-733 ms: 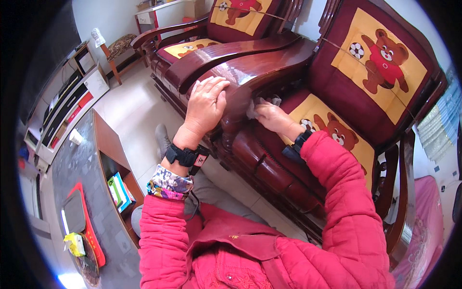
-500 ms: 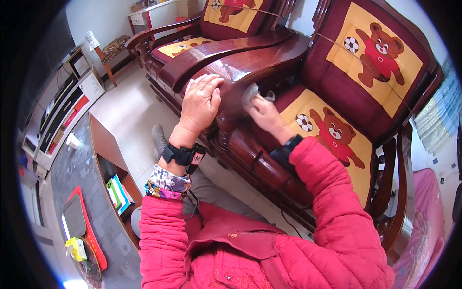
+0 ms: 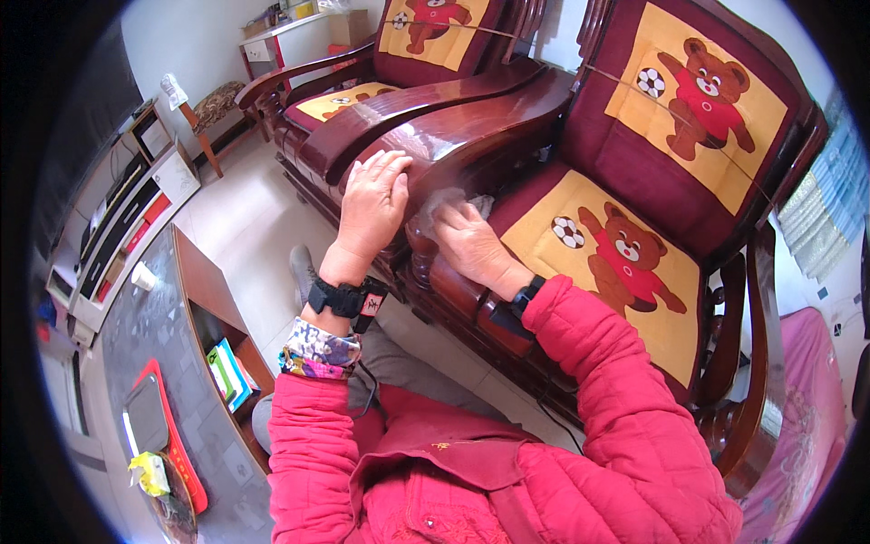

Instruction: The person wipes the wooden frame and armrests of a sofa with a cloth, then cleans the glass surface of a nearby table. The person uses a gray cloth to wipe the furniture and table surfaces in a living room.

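My left hand point(image 3: 372, 207) lies on the front end of the dark, glossy wooden armrest point(image 3: 480, 136), fingers stretched out and holding nothing. Bunched in my right hand point(image 3: 476, 247) is a greyish cleaning cloth point(image 3: 439, 201), pressed to the side of the armrest near its front post. Part of the cloth is hidden under my fingers. Just right of that hand is a yellow seat cushion point(image 3: 625, 258) with a bear and a football on it. A matching yellow back panel point(image 3: 702, 100) shows a similar bear.
A second wooden armchair point(image 3: 358, 109) stands at the far left, its armrest beside this one. To my left is a grey-topped table point(image 3: 163, 326) with a white cup point(image 3: 143, 276), a red tray point(image 3: 186, 453) and a yellow packet point(image 3: 149, 473). Beyond it is a low cabinet point(image 3: 136, 218).
My right hand has moved left and slightly down with the cloth, along the armrest's side toward its front. The left hand stays on the armrest. The view has shifted slightly.
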Action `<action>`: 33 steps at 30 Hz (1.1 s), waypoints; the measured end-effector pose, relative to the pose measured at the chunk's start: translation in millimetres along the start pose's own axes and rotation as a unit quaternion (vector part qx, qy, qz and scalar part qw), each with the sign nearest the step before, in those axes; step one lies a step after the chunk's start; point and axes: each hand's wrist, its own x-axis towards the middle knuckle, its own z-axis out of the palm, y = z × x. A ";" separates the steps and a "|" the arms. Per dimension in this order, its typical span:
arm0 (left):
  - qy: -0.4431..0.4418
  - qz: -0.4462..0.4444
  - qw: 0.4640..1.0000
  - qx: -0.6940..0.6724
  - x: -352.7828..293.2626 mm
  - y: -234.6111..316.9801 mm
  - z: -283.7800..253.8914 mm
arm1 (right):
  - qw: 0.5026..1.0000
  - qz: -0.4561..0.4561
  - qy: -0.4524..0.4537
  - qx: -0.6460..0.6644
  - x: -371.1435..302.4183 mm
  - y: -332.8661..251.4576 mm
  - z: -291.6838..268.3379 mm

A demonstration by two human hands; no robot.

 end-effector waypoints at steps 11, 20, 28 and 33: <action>-0.044 -0.338 0.902 -0.265 -104.0 13.1 22.7 | 0.998 0.014 -0.009 0.068 6.8 -19.3 20.9; 0.009 -0.333 0.894 -0.299 -91.0 -5.5 50.9 | 0.986 0.056 -0.074 0.140 11.2 -22.6 47.1; 0.015 -0.425 0.796 -0.431 -68.7 -38.6 38.7 | 0.952 0.078 -0.148 0.258 42.0 -21.7 57.0; 0.018 -0.296 0.914 -0.279 -78.4 -36.2 72.8 | 0.959 0.005 -0.155 0.236 -5.0 21.2 7.4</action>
